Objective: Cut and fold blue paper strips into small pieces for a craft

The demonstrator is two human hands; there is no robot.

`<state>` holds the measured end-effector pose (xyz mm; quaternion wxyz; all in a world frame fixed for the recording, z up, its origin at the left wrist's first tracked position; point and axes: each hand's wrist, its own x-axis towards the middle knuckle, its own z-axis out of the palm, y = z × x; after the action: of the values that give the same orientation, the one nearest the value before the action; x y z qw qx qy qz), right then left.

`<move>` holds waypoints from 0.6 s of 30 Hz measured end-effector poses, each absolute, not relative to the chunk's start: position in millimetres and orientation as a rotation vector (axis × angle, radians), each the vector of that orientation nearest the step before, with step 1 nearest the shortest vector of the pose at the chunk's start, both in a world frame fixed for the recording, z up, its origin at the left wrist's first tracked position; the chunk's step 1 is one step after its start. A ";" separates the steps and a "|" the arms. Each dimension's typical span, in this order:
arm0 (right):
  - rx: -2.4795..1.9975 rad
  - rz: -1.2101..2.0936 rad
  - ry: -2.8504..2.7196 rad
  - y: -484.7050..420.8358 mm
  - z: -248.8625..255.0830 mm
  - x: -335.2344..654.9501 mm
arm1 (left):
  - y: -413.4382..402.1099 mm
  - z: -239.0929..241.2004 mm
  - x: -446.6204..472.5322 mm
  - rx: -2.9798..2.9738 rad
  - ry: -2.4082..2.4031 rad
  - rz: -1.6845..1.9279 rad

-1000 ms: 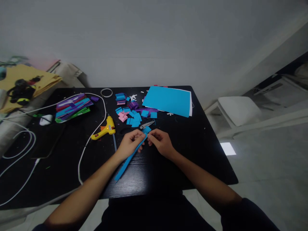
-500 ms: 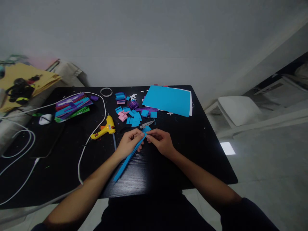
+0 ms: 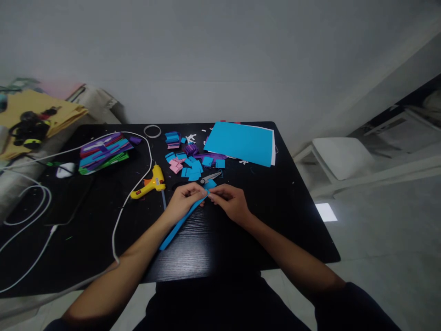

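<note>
- Head view: blue strip (image 3: 177, 228) has pivoted; its free end lies further up, nearer the left forearm, than a second ago.
- Left hand (image 3: 186, 198): fingers closed around the strip.
- Right hand (image 3: 229, 202): fingertips pinched together on its upper end.
- Strip sits above the table (image 3: 282, 197); likely re-angled mid-handling.

The blue strip (image 3: 177, 231) is matt paper, the scissor blades (image 3: 211, 177) metal, the glue gun (image 3: 157, 177) smooth plastic, the table (image 3: 206, 248) glossy wood-grain.
</note>
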<state>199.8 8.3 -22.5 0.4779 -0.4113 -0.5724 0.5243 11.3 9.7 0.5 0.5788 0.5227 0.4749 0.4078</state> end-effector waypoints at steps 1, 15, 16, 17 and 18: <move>-1.002 1.285 -1.390 8.5 -22.6 199.8 | 9.7 0.7 11.3 1.221 1.114 0.956; -0.967 1.308 -1.376 11.3 -26.0 201.6 | 9.2 1.3 11.5 1.228 1.112 0.913; -0.960 1.313 -1.376 11.4 -26.1 201.7 | 9.2 1.9 11.4 1.232 1.110 0.909; -0.957 1.317 -1.375 11.5 -26.4 201.8 | 9.3 2.5 11.4 1.232 1.108 0.906; -0.956 1.318 -1.375 11.7 -26.9 201.8 | 9.4 3.0 11.3 1.232 1.108 0.902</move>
<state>201.8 11.7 -26.9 0.4841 -0.3925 -0.5646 0.5412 11.3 9.4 3.0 0.5871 0.5288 0.4754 0.3870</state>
